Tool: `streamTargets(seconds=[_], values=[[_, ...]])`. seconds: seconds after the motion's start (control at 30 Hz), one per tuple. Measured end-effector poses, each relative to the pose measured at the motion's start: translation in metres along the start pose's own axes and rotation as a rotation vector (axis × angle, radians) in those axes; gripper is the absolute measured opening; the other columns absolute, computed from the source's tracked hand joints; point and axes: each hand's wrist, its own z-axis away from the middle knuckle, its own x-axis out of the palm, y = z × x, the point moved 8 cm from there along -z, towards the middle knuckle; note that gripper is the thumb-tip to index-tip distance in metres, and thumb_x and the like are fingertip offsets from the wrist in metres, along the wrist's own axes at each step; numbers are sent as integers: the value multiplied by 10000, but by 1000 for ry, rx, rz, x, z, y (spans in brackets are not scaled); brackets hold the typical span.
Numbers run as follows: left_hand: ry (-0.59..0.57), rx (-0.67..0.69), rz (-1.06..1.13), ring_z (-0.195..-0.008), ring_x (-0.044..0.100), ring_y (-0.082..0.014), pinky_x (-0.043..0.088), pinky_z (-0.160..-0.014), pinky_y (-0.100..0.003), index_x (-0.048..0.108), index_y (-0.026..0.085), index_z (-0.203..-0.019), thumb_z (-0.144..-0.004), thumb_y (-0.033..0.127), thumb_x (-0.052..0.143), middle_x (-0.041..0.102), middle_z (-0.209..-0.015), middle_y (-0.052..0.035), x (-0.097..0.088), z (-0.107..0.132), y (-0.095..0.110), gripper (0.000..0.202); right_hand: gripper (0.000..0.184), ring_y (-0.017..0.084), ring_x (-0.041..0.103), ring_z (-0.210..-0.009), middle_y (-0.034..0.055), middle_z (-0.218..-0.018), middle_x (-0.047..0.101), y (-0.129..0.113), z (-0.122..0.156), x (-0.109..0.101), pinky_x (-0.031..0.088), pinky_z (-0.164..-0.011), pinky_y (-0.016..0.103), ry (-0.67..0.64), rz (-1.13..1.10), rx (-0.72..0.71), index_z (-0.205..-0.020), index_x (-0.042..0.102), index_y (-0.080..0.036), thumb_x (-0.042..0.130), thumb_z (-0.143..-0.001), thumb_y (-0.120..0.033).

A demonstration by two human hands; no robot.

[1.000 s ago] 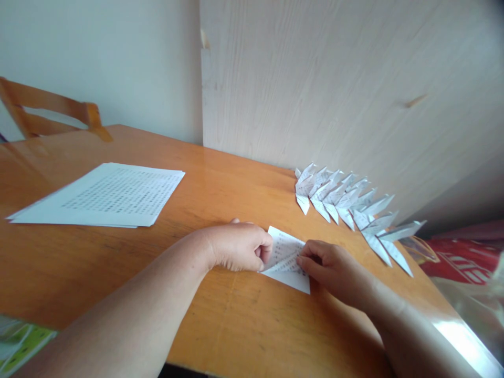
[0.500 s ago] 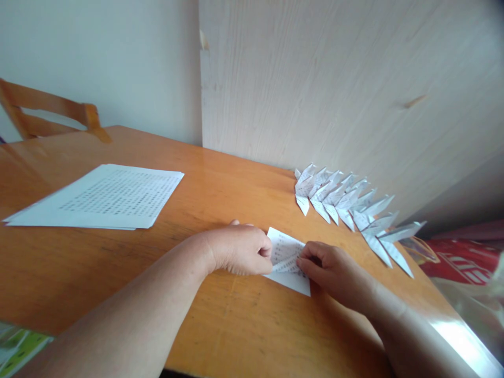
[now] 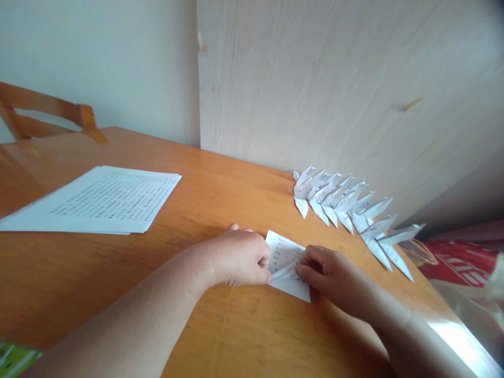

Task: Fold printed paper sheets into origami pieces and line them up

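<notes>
A small folded sheet of printed white paper (image 3: 286, 262) lies on the orange wooden table (image 3: 220, 194). My left hand (image 3: 240, 257) is curled, its fingertips pinching the paper's left edge. My right hand (image 3: 334, 275) is curled too, its fingers pressing on the paper's right side. The two hands almost meet over the fold. Much of the paper is hidden under the fingers.
A row of several folded paper pieces (image 3: 346, 210) lies along a pale wooden board (image 3: 334, 89) at the back right. A stack of printed sheets (image 3: 98, 202) lies at the left. A wooden chair back (image 3: 47, 113) stands at the far left. Red packaging (image 3: 457, 262) lies past the table's right edge.
My left hand has slid a little to the right over the paper, closing the gap to my right hand. The view has tilted slightly upward.
</notes>
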Motion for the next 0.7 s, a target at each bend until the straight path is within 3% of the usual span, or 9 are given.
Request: streamTargets(seconds=[0.27, 0.53, 0.7], values=[[-22, -7, -18, -637, 543, -143, 375, -924, -401, 623, 218, -592, -743, 307, 597, 620, -618, 37, 0, 2, 1, 177, 199, 155, 535, -660, 0, -713, 611, -1, 0, -1, 350, -577, 279, -1, -1, 15, -720, 553, -210, 547, -895, -304], [-53, 10, -66, -525, 392, -120, 413, -797, -357, 488, 181, -517, -728, 214, 471, 498, -540, 26, -5, 2, 5, 214, 220, 157, 534, -659, 2, -712, 614, 1, 0, 0, 343, -575, 285, -10, 20, 14, -723, 556, -209, 534, -908, -327], [-87, -53, -13, -567, 449, -145, 406, -722, -343, 565, 196, -556, -759, 233, 471, 558, -587, 5, -8, 3, 6, 226, 210, 156, 532, -652, -2, -699, 610, 2, -1, 0, 351, -576, 285, -23, 16, 24, -719, 557, -211, 542, -900, -316]])
